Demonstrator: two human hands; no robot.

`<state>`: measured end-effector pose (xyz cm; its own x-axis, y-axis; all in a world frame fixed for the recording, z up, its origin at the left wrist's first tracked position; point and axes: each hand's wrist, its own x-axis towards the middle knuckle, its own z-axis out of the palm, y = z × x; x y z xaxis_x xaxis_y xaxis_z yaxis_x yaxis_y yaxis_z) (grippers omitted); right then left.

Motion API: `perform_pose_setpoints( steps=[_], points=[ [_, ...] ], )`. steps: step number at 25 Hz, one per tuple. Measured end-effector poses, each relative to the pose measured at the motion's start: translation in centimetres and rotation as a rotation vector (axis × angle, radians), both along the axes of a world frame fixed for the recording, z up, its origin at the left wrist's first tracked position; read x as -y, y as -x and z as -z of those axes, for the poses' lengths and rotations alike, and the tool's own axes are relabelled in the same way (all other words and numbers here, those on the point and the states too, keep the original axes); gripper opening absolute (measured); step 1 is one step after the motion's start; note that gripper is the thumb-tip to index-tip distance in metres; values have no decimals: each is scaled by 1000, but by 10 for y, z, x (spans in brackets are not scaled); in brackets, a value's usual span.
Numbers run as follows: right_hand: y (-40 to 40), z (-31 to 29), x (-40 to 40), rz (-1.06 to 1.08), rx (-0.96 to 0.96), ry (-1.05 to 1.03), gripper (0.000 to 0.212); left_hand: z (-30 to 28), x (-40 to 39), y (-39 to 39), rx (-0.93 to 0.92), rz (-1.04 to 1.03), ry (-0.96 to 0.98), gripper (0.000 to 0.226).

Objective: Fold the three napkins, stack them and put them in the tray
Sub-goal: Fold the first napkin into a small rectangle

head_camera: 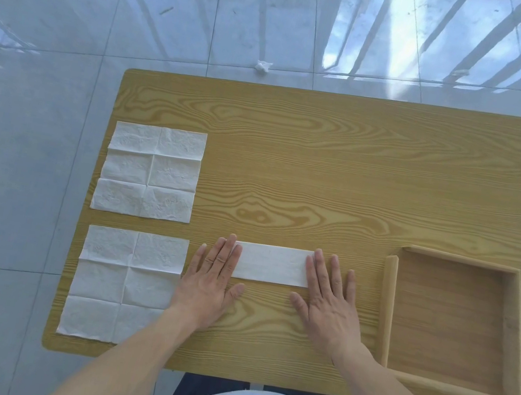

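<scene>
Both flat, released grips, left hand point(210, 279) and right hand point(328, 300), press the first folded napkin point(272, 264); next, fold it shorter, toward 3 o'clock.

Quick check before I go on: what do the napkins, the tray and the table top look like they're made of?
Napkins: thin white paper tissue, matte, going by the embossed texture and sharp fold creases.
Tray: looks like light solid wood, smooth and unpainted, with rounded rails and visible corner joints.
Table: wood-grain pattern, probably a printed laminate rather than solid wood, since the grain is very bold and the surface flat; cannot be sure.
</scene>
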<state>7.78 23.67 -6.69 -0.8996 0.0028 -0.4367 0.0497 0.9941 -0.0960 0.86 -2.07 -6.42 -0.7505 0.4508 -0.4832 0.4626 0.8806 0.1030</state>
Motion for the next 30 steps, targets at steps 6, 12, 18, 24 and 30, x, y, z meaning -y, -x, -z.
perform_pose_setpoints(
  steps=[6,12,18,24,30],
  points=[
    [-1,-2,-1,15,19,31,78,-11,1,3,-2,-53,-51,74],
    [-7,-7,-18,204,42,104,103,-36,-10,36,-109,-113,-97,66],
    [-9,-5,-26,238,88,102,118,-46,-27,61,32,-200,22,48],
    [-14,-1,-24,246,26,95,116,-48,-25,58,179,-351,27,23],
    [-15,3,-20,244,-11,63,110,-65,-16,58,330,-596,-292,20]
  ],
)
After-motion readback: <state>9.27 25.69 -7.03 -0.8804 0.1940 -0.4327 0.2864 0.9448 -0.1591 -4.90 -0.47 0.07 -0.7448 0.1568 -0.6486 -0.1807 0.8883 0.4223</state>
